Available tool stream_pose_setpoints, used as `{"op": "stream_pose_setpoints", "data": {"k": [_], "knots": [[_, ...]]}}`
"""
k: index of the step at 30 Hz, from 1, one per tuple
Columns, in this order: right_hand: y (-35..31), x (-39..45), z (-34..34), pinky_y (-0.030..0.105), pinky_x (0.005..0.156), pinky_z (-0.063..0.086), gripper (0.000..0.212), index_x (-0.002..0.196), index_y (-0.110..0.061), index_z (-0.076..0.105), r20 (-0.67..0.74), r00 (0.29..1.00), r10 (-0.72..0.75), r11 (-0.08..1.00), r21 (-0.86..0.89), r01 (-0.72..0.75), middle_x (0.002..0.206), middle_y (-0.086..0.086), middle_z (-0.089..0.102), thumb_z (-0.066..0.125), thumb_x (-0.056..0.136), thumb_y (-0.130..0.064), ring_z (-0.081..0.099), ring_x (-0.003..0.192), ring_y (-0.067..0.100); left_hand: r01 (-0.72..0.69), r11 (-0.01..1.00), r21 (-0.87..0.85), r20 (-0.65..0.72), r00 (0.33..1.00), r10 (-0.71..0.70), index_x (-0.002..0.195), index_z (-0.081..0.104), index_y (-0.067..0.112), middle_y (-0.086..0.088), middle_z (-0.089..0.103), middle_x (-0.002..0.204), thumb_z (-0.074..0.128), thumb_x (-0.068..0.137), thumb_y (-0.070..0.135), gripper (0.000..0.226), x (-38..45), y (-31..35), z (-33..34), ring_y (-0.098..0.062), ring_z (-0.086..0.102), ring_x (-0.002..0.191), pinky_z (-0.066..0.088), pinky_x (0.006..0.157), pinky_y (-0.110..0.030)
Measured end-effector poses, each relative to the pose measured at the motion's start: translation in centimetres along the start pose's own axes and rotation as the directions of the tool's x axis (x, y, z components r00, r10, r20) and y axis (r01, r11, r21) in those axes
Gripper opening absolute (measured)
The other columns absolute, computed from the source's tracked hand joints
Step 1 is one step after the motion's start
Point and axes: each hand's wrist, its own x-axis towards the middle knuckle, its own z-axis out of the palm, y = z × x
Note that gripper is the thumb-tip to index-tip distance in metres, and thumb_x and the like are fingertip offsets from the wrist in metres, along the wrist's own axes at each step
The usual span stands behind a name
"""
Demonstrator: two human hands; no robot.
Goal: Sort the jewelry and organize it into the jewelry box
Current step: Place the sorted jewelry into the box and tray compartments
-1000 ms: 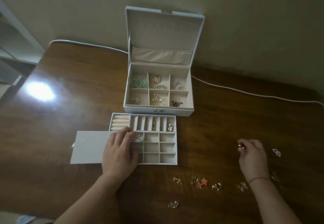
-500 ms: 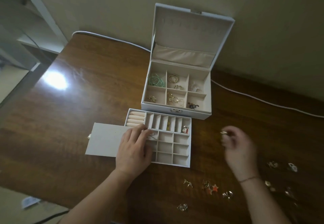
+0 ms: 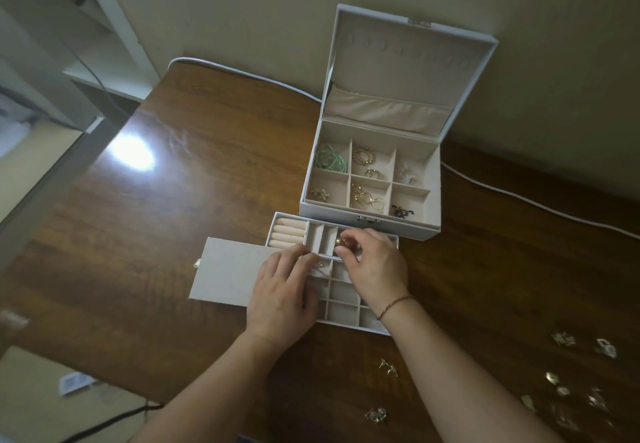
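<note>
**Gold ring poised above the narrow slots of the tray**

The gold ring (image 3: 338, 242) sits pinched between the thumb and fingertips of the right hand (image 3: 375, 266), just left of centre frame, right over the row of narrow upright slots at the far edge of the divided tray (image 3: 341, 314). The tray lies on the wooden table (image 3: 173, 200), touching the front wall of the open jewelry box (image 3: 370, 179), which stands above it in the frame.

The relation that matters: the ring is at the left tip of the right hand's pinch, and the open slots lie directly beneath and slightly left of it, their long axis running away from the camera toward the box. Judged from this, the ring wants to drop edge-on, aligned with that axis, rather than flat.

The left hand (image 3: 282, 300) rests palm down on the tray's near left corner and the flat lid panel (image 3: 228, 273) beside it, fingers loosely spread, gripping nothing, apparently steadying the tray. It is as near the slots as the right.

Loose pieces (image 3: 561, 338) wait on the table at lower right, well apart from both hands.
</note>
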Motion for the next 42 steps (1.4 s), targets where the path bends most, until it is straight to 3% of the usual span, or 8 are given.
{"op": "stream_pose_setpoints", "data": {"k": [5, 9, 16, 23, 28, 35, 39, 42], "knots": [[-0.1, -0.3, -0.3, 0.036, 0.076, 0.050, 0.020, 0.101, -0.022, 0.074, -0.118, 0.987, -0.112, 0.986, -0.135, 0.095, 0.096, -0.006, 0.072, 0.063, 0.087, -0.013, 0.056, 0.090, 0.020, 0.000, 1.000, -0.004, 0.002, 1.000, 0.000, 0.121, 0.058, 0.017, -0.006, 0.059, 0.127, 0.054, 0.080, 0.022, 0.042, 0.1, 0.1, -0.1, -0.023, 0.048, 0.116, 0.047, 0.097, -0.036], [0.3, -0.6, -0.1, 0.038, 0.077, 0.047, 0.015, 0.096, -0.027, 0.074, -0.083, 0.985, -0.152, 0.955, -0.271, 0.124, 0.095, -0.008, 0.066, 0.065, 0.085, -0.022, 0.052, 0.091, 0.020, 0.007, 1.000, 0.005, 0.023, 1.000, -0.008, 0.121, 0.061, 0.014, -0.006, 0.059, 0.127, 0.049, 0.081, 0.025, 0.043, 0.1, 0.2, -0.2, -0.023, 0.050, 0.116, 0.049, 0.096, -0.038], [0.4, -1.1, -0.4, 0.037, 0.075, 0.045, 0.016, 0.093, -0.027, 0.075, -0.057, 0.971, -0.233, 0.923, -0.328, 0.202, 0.095, -0.006, 0.059, 0.061, 0.085, -0.029, 0.049, 0.090, 0.019, -0.011, 1.000, 0.001, 0.017, 1.000, 0.011, 0.117, 0.063, 0.012, -0.007, 0.060, 0.123, 0.048, 0.080, 0.024, 0.041, 0.3, 0.5, -0.5, -0.024, 0.050, 0.113, 0.049, 0.093, -0.037], [0.3, -1.3, -0.6, 0.039, 0.083, 0.042, 0.026, 0.109, -0.028, 0.069, -0.005, 0.977, -0.211, 0.904, -0.381, 0.193, 0.103, -0.005, 0.058, 0.053, 0.090, -0.035, 0.048, 0.096, 0.019, 0.003, 1.000, 0.026, 0.044, 0.999, -0.004, 0.117, 0.064, 0.012, -0.007, 0.061, 0.123, 0.049, 0.081, 0.024, 0.041, 0.3, 0.7, -0.8, -0.023, 0.048, 0.113, 0.049, 0.094, -0.038], [2.0, -5.1, -2.4, 0.031, 0.075, 0.039, 0.017, 0.095, -0.028, 0.071, -0.126, 0.977, -0.170, 0.945, -0.301, 0.126, 0.094, -0.009, 0.060, 0.056, 0.087, -0.030, 0.048, 0.092, 0.016, -0.023, 0.999, 0.042, 0.027, 0.999, 0.022, 0.117, 0.065, 0.011, -0.008, 0.059, 0.123, 0.051, 0.081, 0.024, 0.041, 0.1, 0.3, -0.9, -0.026, 0.049, 0.113, 0.047, 0.093, -0.041], [13.1, -11.9, -8.0, 0.039, 0.084, 0.049, 0.020, 0.098, -0.028, 0.073, -0.302, 0.936, 0.181, 0.945, -0.210, -0.251, 0.100, -0.012, 0.066, 0.055, 0.089, -0.032, 0.052, 0.102, 0.014, 0.040, 0.996, 0.079, 0.030, 0.999, -0.042, 0.117, 0.064, 0.007, -0.016, 0.057, 0.126, 0.043, 0.080, 0.041, 0.054, 0.5, 1.1, -0.8, -0.036, 0.045, 0.112, 0.048, 0.087, -0.056], [18.5, -14.3, -12.9, 0.033, 0.097, 0.043, 0.027, 0.115, -0.027, 0.066, -0.347, 0.796, 0.496, 0.815, -0.132, -0.565, 0.118, -0.007, 0.064, 0.064, 0.088, -0.026, 0.050, 0.117, 0.018, 0.048, 0.991, 0.125, 0.059, 0.997, -0.056, 0.117, 0.064, 0.008, -0.017, 0.056, 0.127, 0.042, 0.079, 0.047, 0.058, 0.6, 1.6, -0.8, -0.039, 0.045, 0.111, 0.047, 0.086, -0.059], [20.8, -15.4, -14.7, 0.038, 0.103, 0.043, 0.044, 0.128, -0.027, 0.057, -0.290, 0.724, 0.626, 0.728, -0.117, -0.676, 0.132, -0.004, 0.056, 0.067, 0.086, -0.023, 0.043, 0.128, 0.023, 0.040, 0.988, 0.148, 0.054, 0.997, -0.049, 0.116, 0.064, 0.007, -0.017, 0.056, 0.125, 0.051, 0.081, 0.039, 0.049, 0.6, 1.8, -0.7, -0.041, 0.044, 0.109, 0.046, 0.085, -0.059]]}}
